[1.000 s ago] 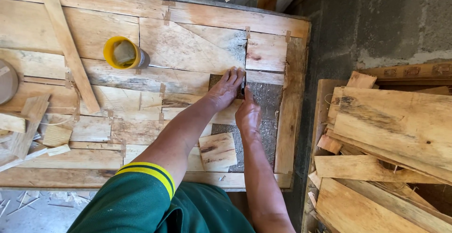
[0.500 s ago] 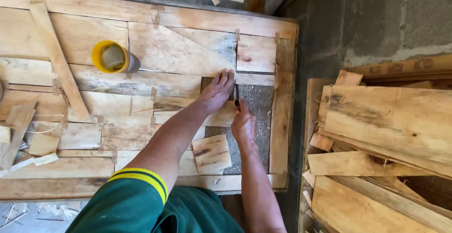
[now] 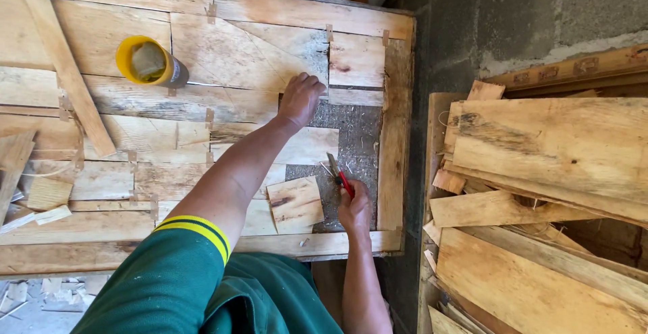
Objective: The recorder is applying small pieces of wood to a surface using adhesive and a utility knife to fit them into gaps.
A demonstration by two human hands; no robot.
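Two hands are on the patchwork panel (image 3: pixel 395 138) I am looking down at. My left hand (image 3: pixel 302 99) sits toward 12 o'clock of the bare grey patch (image 3: pixel 344 121). Its fingers are bent and bunched together, pressing on the edge of a veneer sheet (image 3: pixel 250 54) rather than holding anything. My right hand (image 3: pixel 354 207), at about 5 o'clock of that patch, is closed round a red-handled knife (image 3: pixel 339 174) whose blade points toward 11 o'clock. I cannot tell whether the tip touches the grey surface.

I judge the step in hand to be fitting veneer around the uncovered patch. A loose offcut (image 3: pixel 295 203) lies just beside the knife at its 9 o'clock, overlapping the patch's lower left corner. As I read it, the next move calls for a steady pressing hand kept out of the blade's line.

Pale veneer pieces cover the panel, joined by small strips of brown tape (image 3: pixel 209 114). A yellow pot (image 3: pixel 145 62) stands at 10 o'clock, and a long slat (image 3: pixel 64 64) lies slantwise at the far left. At 3 o'clock, well apart, rough veneer sheets (image 3: pixel 540 151) are stacked against a grey concrete wall (image 3: pixel 526 16). Scraps litter the floor (image 3: pixel 27 293) at 8 o'clock.
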